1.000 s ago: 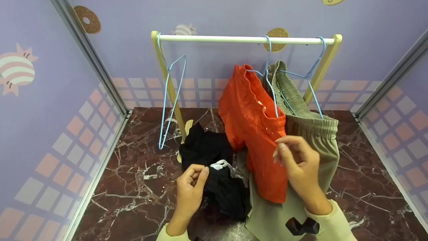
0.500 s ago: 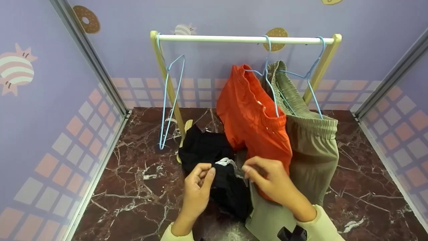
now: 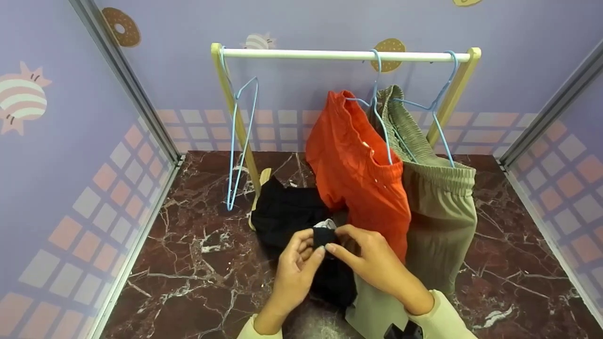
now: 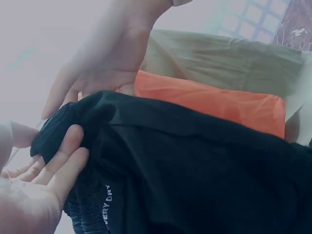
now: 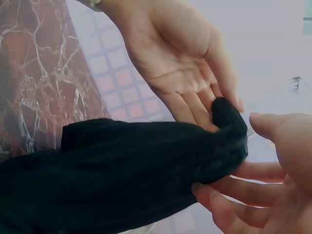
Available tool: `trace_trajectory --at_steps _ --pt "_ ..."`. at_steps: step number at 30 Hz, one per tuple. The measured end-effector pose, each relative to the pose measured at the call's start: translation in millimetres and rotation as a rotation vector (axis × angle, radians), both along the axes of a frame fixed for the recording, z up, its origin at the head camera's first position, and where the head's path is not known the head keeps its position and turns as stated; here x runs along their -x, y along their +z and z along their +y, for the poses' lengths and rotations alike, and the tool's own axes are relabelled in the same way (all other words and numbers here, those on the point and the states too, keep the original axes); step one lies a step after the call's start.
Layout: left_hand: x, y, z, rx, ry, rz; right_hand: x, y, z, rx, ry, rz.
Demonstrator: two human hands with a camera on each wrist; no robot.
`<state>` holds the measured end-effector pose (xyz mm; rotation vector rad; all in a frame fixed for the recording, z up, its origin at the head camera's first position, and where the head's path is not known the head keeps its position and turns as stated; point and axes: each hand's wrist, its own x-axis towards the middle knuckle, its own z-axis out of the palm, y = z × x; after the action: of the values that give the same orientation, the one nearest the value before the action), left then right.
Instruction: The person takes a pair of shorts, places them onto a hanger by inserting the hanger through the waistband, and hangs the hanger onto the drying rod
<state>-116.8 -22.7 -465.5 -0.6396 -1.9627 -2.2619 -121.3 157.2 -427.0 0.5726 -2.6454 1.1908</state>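
Black shorts (image 3: 288, 209) with a gathered elastic waistband lie partly on the marble-patterned surface, their near part raised between my hands. Small white lettering (image 4: 106, 207) shows below the waistband in the left wrist view. My left hand (image 3: 297, 270) pinches the waistband between thumb and fingers. From the other side my right hand (image 3: 382, 263) holds the same edge, its fingers (image 5: 258, 190) against the cloth and the thumb near the top. The two thumbs nearly meet. A white piece (image 3: 326, 225) pokes out just behind the waistband; its kind is unclear.
A small rack with a white rail (image 3: 301, 55) stands behind. A bare blue hanger (image 3: 242, 141) hangs at its left end. Orange shorts (image 3: 358, 174) and olive trousers (image 3: 438, 202) hang on the right, close to my right forearm. Patterned walls enclose the sides.
My right hand has come down and left from in front of the orange shorts to the black waistband. My left hand, still pinching it, has shifted slightly right.
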Motion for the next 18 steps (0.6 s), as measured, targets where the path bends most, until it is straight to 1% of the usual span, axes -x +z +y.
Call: trace_trajectory --at_steps 3,8,10,15,18 --pt "-2.3 -0.3 1.9 0.010 -0.062 -0.024 -0.2 -0.7 -1.7 0.002 -0.018 -0.011" --pt "-6.8 -2.6 2.9 0.110 -0.134 -0.025 0.5 -0.4 -3.1 -0.005 -0.068 -0.019" --pt "-8.6 -3.5 2.7 0.145 -0.180 -0.033 1.4 0.1 -3.2 -0.012 -0.082 -0.014" --pt "-11.8 -5.5 2.4 0.169 -0.327 -0.058 3.4 1.6 -2.9 -0.017 -0.092 -0.005" --pt "-12.2 -6.1 1.8 0.179 -0.382 -0.072 4.4 2.0 -2.6 0.014 -0.073 -0.011"
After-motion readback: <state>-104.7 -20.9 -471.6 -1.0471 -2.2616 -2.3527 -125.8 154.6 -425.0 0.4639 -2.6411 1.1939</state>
